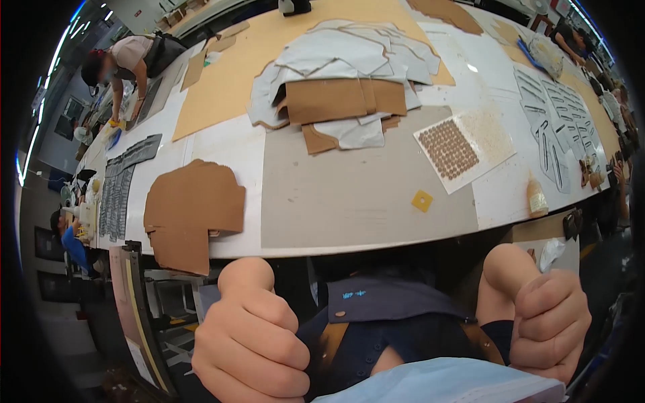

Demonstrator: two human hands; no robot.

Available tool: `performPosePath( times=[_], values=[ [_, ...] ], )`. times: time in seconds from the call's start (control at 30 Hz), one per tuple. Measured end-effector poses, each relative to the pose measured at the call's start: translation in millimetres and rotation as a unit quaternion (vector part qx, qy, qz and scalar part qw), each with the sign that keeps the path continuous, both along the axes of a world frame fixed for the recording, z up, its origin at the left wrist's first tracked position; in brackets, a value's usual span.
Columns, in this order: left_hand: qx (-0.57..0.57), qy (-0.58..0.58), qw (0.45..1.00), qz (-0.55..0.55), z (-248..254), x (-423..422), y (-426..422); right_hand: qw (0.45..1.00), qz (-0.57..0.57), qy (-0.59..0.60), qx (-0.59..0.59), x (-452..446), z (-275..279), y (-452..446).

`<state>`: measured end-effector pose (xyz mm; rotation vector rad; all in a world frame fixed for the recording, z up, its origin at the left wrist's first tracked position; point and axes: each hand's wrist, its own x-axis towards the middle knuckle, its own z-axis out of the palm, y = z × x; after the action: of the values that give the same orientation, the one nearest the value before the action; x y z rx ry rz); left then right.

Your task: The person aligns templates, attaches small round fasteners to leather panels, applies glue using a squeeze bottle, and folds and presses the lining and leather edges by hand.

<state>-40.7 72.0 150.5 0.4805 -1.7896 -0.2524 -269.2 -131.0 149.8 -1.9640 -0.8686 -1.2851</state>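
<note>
My left hand (252,336) is raised close to the camera below the table's front edge, curled into a fist with nothing showing in it. On the other side, my right hand (547,322) is also a closed fist, and nothing sticks out of it. Both are apart from the table. Nearest to my left fist lies a stack of brown cut pieces (195,201), partly over the table edge. A small yellow square (422,201) with a hole and a white sheet with rows of brown discs (448,156) lie on the grey board (322,208).
Brown and white cut pieces (346,101) are heaped mid-table. At right are a bottle (537,199) and sheets of dark strips (554,121); grey strips (121,185) lie at left. A blue face mask (450,383) fills the bottom. A person (131,64) leans over the table's left side.
</note>
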Motion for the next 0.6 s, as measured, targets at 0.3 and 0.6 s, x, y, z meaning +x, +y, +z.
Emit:
performPosePath(
  times=[0.3,0.6],
  values=[
    [-0.104,0.136,0.983,0.070,-28.5,-18.6,-8.0,0.983,0.016,-0.148,-0.107,0.8,-16.9,-9.0],
    [-0.103,0.269,0.931,-0.222,-54.4,-70.3,-89.8,0.969,-0.001,-0.214,0.121,23.2,-86.1,19.8]
  ],
)
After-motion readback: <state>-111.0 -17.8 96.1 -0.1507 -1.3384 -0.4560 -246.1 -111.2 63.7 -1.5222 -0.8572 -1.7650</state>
